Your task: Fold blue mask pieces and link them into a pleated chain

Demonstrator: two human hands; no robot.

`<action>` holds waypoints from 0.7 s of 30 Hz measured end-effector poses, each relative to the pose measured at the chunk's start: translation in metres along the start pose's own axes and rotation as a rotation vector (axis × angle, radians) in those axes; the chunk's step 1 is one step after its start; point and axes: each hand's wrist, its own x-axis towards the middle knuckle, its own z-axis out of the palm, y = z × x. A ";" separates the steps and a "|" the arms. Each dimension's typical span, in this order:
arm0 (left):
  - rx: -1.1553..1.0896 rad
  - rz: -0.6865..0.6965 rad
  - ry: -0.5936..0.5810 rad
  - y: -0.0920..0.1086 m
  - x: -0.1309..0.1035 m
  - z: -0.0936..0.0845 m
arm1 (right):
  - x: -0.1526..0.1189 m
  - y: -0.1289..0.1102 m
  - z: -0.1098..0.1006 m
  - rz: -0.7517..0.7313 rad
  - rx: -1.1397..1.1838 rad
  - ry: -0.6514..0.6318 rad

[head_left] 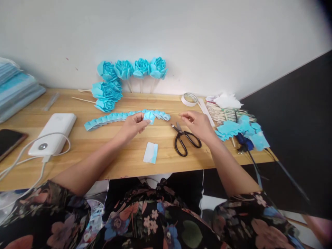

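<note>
My left hand [133,125] pinches a small light-blue folded petal [149,117] of thin fabric between thumb and fingers. Behind it, a curved row of similar folded blue petals [106,119] lies on the table. My right hand [197,123] hovers over the blades of black-handled scissors [182,152], its thumb and forefinger drawn together; whatever is between them is too small to make out. Closer to me, a flat white-and-blue fabric piece [149,153] rests on the wood.
Blue fabric roses [123,69] on sticks lean against the wall, with others lying nearby. A tape roll [189,99], thin sticks [219,114] and blue scraps [229,128] are to the right. Leftward are a white power bank [55,128] with cable, a phone [10,141] and stacked masks [19,88].
</note>
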 end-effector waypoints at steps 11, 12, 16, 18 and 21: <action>-0.020 -0.001 0.010 0.003 -0.001 0.001 | -0.022 -0.015 0.035 -0.125 -0.585 -0.120; -0.024 -0.003 0.011 0.003 -0.001 0.001 | -0.022 -0.015 0.037 -0.128 -0.602 -0.120; -0.025 0.000 0.007 0.002 0.000 0.000 | -0.021 -0.009 0.042 -0.114 -0.580 -0.076; -0.028 0.001 0.004 0.002 0.001 -0.001 | -0.020 -0.003 0.044 -0.093 -0.506 -0.044; -0.027 -0.006 -0.010 0.002 0.001 0.000 | -0.020 0.005 0.048 -0.051 -0.333 -0.007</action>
